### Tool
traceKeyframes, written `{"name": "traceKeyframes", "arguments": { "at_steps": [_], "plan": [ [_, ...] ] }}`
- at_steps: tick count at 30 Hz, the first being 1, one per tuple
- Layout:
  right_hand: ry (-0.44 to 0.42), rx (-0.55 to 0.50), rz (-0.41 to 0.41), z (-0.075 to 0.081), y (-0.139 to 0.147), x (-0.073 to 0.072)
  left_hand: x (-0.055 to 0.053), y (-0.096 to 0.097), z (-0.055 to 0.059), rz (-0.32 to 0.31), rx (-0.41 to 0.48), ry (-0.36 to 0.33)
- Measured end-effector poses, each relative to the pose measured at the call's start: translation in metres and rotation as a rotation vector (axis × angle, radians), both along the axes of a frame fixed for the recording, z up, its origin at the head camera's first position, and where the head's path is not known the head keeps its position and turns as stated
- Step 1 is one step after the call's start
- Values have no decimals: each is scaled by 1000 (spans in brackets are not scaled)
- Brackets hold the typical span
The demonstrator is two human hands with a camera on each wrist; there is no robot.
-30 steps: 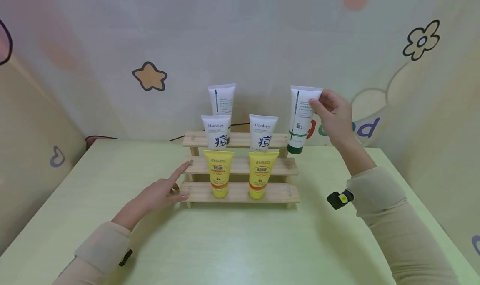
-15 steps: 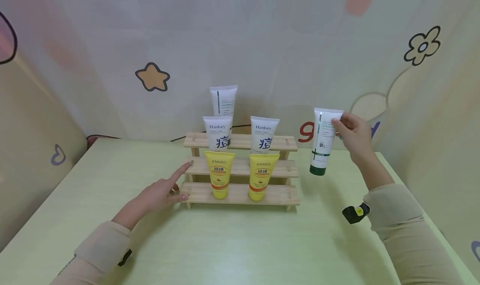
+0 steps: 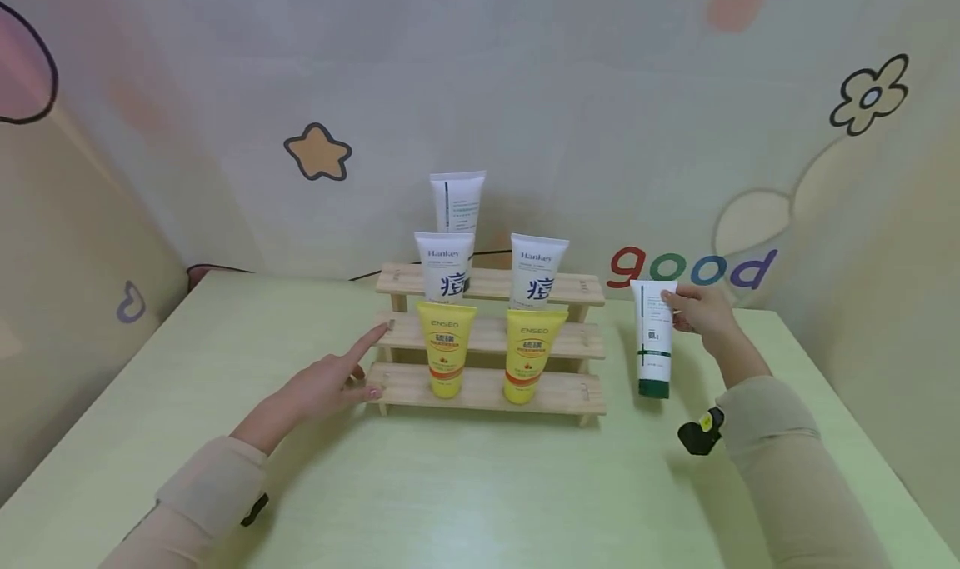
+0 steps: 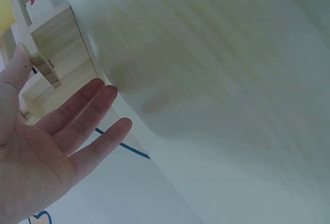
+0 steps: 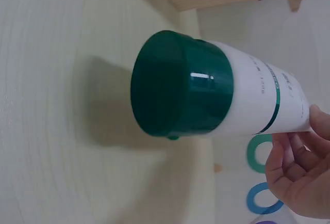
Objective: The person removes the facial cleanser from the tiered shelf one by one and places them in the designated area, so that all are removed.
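Lower now than a second ago: tube (image 3: pixel 654 340) and right hand (image 3: pixel 703 315), dropped away from the rack's (image 3: pixel 480 391) top step to just beyond its far end from the left hand (image 3: pixel 318 390). Right hand pinches the tube near its flat top end, thumb in front, fingers behind; tube hangs nearly upright, green cap (image 5: pixel 180 84) down, clear of the table (image 3: pixel 465 494) beneath that hand. Left hand unmoved, holding nothing: index tip at the middle step's near end, thumb at the bottom step's, other three fingers loosely extended. Between the hands, on the rack: two yellow tubes (image 3: pixel 447 348) on the bottom step, two Hankey tubes (image 3: pixel 444 257) behind them, one rear tube (image 3: pixel 457 202) standing behind the Hankey nearer the left hand. Backdrop lettering "good" (image 3: pixel 693 271) shows behind the right hand.
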State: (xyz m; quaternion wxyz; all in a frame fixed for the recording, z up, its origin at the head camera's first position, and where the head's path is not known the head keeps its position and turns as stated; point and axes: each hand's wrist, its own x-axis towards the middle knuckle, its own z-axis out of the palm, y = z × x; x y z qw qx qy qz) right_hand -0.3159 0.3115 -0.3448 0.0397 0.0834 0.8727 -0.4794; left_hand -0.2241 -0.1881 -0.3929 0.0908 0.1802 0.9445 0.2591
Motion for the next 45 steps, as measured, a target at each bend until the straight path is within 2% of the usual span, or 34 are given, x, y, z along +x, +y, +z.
{"name": "traceKeyframes", "arguments": {
  "at_steps": [9, 14, 18, 21, 25, 31, 38, 45],
  "plan": [
    [-220, -21, 85, -22, 15, -3, 0, 7, 2, -29, 2, 5],
    [-326, -43, 67, -29, 20, -1, -1, 10, 3, -24, -11, 11],
    [-343, -10, 43, -30, 22, 1, -1, 11, 5, -19, -14, 6],
    [-290, 56, 1, -22, 21, 2, -1, 12, 7, -17, -14, 5],
    [-148, 120, -27, 2, 16, 8, -2, 11, 8, -6, -20, 3],
    [32, 125, 17, 41, 5, 19, 1, 8, 9, -2, -19, -3],
    [129, 76, 65, 69, -5, 28, 1, 4, 7, -2, -18, -5],
    [213, 30, 102, 88, -28, 38, 1, 2, 4, 1, -15, -10]
  ]
}}
